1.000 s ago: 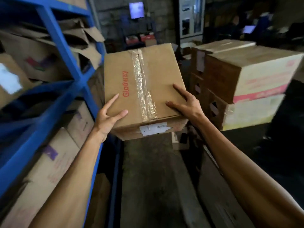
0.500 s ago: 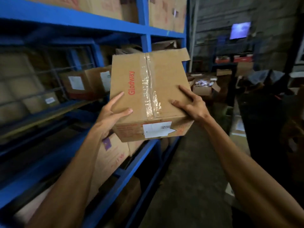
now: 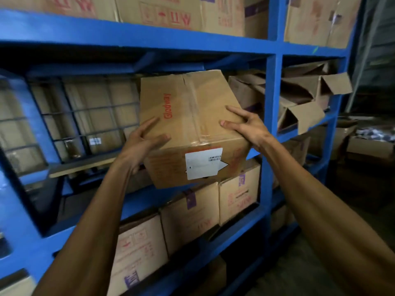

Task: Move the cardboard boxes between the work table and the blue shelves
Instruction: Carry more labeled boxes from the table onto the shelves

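A taped brown cardboard box (image 3: pixel 192 116) with red "Glodway" print and a white label is held tilted in front of the middle level of the blue shelves (image 3: pixel 149 41). Its far end reaches into the shelf opening. My left hand (image 3: pixel 143 144) grips the box's near left corner, thumb on top. My right hand (image 3: pixel 248 127) grips the right top edge with spread, bent fingers. The box's underside is hidden.
Closed boxes (image 3: pixel 171 13) fill the upper level and more boxes (image 3: pixel 192 210) the level below. Open, crumpled boxes (image 3: pixel 303 99) crowd the bay right of the blue upright (image 3: pixel 271 103). Wire mesh (image 3: pixel 85 116) backs the left part of the middle level.
The view has swung from the aisle to face the shelves squarely. The box, still in both hands, has moved up to the middle shelf opening.
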